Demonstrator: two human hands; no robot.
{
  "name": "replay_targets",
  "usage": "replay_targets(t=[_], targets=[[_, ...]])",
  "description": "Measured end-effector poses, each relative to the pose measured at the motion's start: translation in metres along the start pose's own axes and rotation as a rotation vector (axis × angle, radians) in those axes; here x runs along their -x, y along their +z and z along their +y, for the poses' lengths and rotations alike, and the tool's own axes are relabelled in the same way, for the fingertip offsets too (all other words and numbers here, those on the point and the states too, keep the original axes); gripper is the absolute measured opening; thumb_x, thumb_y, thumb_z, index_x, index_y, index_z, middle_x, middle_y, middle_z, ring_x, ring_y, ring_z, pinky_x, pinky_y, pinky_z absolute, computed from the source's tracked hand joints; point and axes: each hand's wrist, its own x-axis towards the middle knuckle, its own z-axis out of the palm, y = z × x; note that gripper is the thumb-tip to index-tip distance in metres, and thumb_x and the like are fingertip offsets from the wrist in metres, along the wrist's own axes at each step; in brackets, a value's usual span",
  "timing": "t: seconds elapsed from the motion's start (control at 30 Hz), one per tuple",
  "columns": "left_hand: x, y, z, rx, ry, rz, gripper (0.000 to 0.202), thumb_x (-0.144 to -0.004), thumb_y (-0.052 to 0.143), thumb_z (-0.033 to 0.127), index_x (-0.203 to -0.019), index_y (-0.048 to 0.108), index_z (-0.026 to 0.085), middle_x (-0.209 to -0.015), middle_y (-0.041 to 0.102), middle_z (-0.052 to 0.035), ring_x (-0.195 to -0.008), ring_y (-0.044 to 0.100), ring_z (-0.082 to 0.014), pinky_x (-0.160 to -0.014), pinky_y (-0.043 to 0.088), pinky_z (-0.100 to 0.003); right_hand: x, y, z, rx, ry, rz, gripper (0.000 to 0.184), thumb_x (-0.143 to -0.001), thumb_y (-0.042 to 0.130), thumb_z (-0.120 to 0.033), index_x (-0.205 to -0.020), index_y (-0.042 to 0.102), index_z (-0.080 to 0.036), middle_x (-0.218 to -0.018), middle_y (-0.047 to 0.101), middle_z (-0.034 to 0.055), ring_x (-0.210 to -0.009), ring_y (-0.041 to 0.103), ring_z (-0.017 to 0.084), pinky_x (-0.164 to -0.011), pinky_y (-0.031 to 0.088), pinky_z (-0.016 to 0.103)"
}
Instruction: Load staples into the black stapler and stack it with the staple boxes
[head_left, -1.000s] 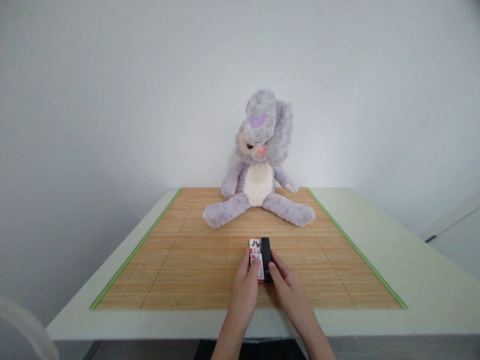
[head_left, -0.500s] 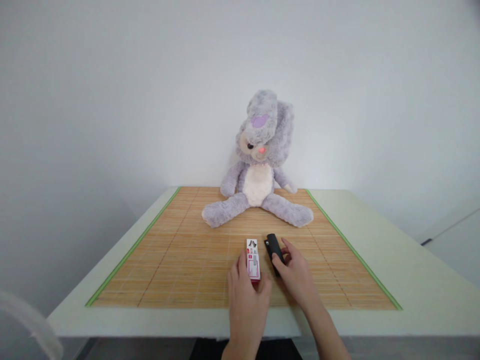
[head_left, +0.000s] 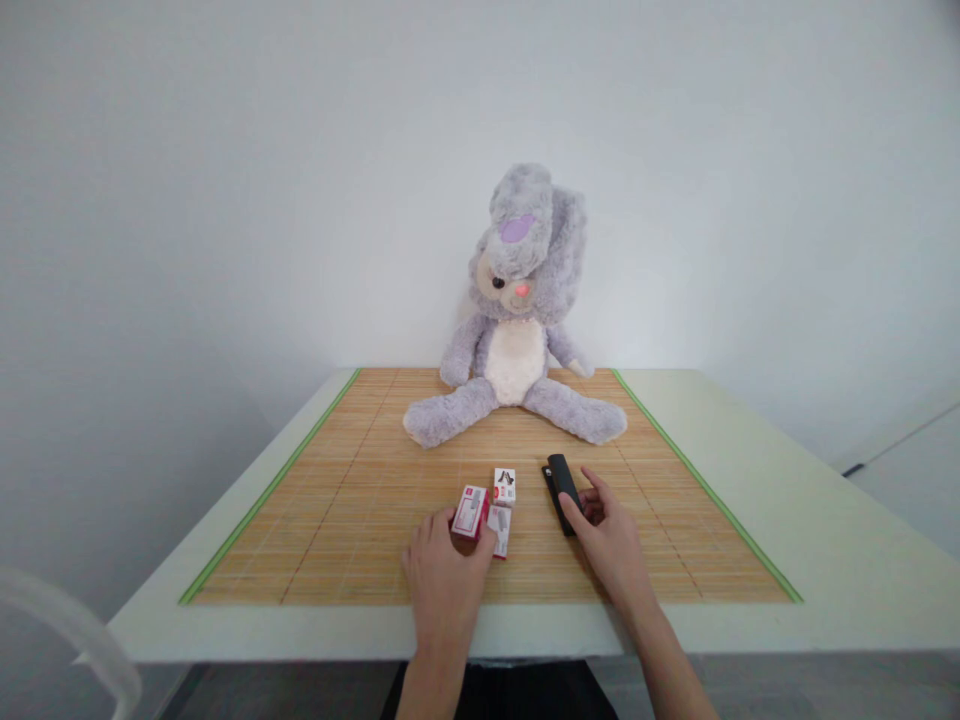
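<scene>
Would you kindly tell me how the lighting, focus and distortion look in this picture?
Head view: soft, even light, no glare; the grey plush rabbit casts only faint shadow on the woven bamboo mat; the left hand holding the small red-and-white box is sharp; a pale curved shape in the lower left corner is blurred.

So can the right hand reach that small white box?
Probably yes: the small white box lies just left of the right hand, nothing between, though that hand is touching the black stapler.

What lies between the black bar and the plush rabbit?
Nothing but bare bamboo mat: the head view shows no object between the black bar and the rabbit.
</scene>
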Motion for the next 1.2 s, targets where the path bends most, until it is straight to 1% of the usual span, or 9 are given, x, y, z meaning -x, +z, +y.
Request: replay_targets(t=[0.17,0.27,0.43,0.6,0.7,0.83,1.0,1.1,1.2], targets=[[-0.035,-0.002,-0.012,-0.137,0.018,0.001,0.031,-0.091,0.059,0.044,-0.108,0.069,0.021,-0.109,0.070,-0.0094,-0.107,0.061,-0.0312,-0.093,0.042,-0.043,-0.001,0.000,0.000,-0.006,0.005,-0.005,0.076,-0.085,0.069,-0.061,-0.145,0.055,-0.017,-0.088,0.070,0.0033,-0.074,0.063,0.022,-0.070,0.052,0.037],[-0.040,-0.005,-0.011,-0.162,0.025,-0.006,0.030,-0.093,0.057,0.041,-0.113,0.071,0.024,-0.112,0.070,-0.0088,-0.109,0.060,-0.0303,-0.093,0.042,-0.044,-0.002,0.000,0.003,0.011,0.000,0.004,0.075,-0.084,0.070,-0.062,-0.143,0.057,-0.017,-0.087,0.069,0.0029,-0.074,0.063,0.022,-0.070,0.052,0.037],[-0.009,-0.023,-0.030,-0.153,0.017,0.078,0.033,-0.094,0.058,0.043,-0.122,0.070,0.030,-0.123,0.066,-0.0075,-0.114,0.059,-0.0303,-0.097,0.041,-0.046,-0.002,-0.001,0.006,0.009,-0.003,-0.003,0.075,-0.084,0.070,-0.062,-0.144,0.057,-0.018,-0.088,0.069,0.0029,-0.074,0.063,0.021,-0.069,0.053,0.036],[0.029,-0.039,-0.071,-0.206,0.058,0.055,0.031,-0.092,0.061,0.040,-0.121,0.069,0.033,-0.119,0.067,-0.0049,-0.114,0.059,-0.0297,-0.099,0.041,-0.048,0.000,-0.002,0.004,0.001,-0.001,-0.012,0.072,-0.086,0.069,-0.061,-0.143,0.058,-0.019,-0.088,0.070,0.0034,-0.075,0.064,0.022,-0.070,0.054,0.037],[0.037,-0.042,-0.080,-0.233,0.085,0.043,0.033,-0.093,0.060,0.039,-0.124,0.068,0.033,-0.122,0.066,-0.0058,-0.115,0.058,-0.0305,-0.101,0.040,-0.049,-0.001,-0.001,0.004,-0.002,-0.008,-0.006,0.072,-0.085,0.069,-0.062,-0.142,0.059,-0.019,-0.088,0.071,0.0039,-0.075,0.064,0.022,-0.071,0.054,0.037],[0.036,-0.040,-0.060,-0.184,0.150,0.045,0.039,-0.096,0.057,0.040,-0.134,0.063,0.033,-0.131,0.062,-0.0077,-0.121,0.054,-0.0316,-0.102,0.041,-0.050,-0.002,0.000,0.007,0.002,0.003,-0.002,0.076,-0.083,0.071,-0.063,-0.143,0.058,-0.017,-0.088,0.071,0.0038,-0.074,0.063,0.022,-0.069,0.054,0.037],[0.022,-0.025,-0.010,-0.083,0.399,-0.131,0.041,-0.101,0.050,0.039,-0.141,0.059,0.037,-0.137,0.061,-0.0059,-0.122,0.053,-0.0304,-0.109,0.037,-0.052,-0.001,0.000,0.002,-0.021,-0.006,-0.005,0.073,-0.085,0.069,-0.061,-0.141,0.058,-0.016,-0.088,0.070,0.0041,-0.074,0.063,0.022,-0.069,0.054,0.036],[0.004,-0.010,0.012,-0.088,0.416,-0.173,0.039,-0.103,0.047,0.040,-0.139,0.061,0.037,-0.131,0.064,-0.0065,-0.120,0.053,-0.0306,-0.111,0.035,-0.055,0.000,-0.001,-0.001,-0.017,-0.009,-0.002,0.072,-0.086,0.068,-0.061,-0.142,0.058,-0.016,-0.090,0.071,0.0048,-0.073,0.064,0.022,-0.070,0.054,0.037],[-0.008,0.000,0.022,-0.106,0.408,-0.176,0.040,-0.103,0.049,0.042,-0.140,0.061,0.036,-0.130,0.063,-0.0077,-0.123,0.051,-0.0314,-0.114,0.032,-0.057,0.000,0.000,0.001,-0.007,-0.019,0.004,0.072,-0.085,0.069,-0.061,-0.141,0.059,-0.016,-0.090,0.072,0.0048,-0.072,0.063,0.021,-0.069,0.054,0.036]])
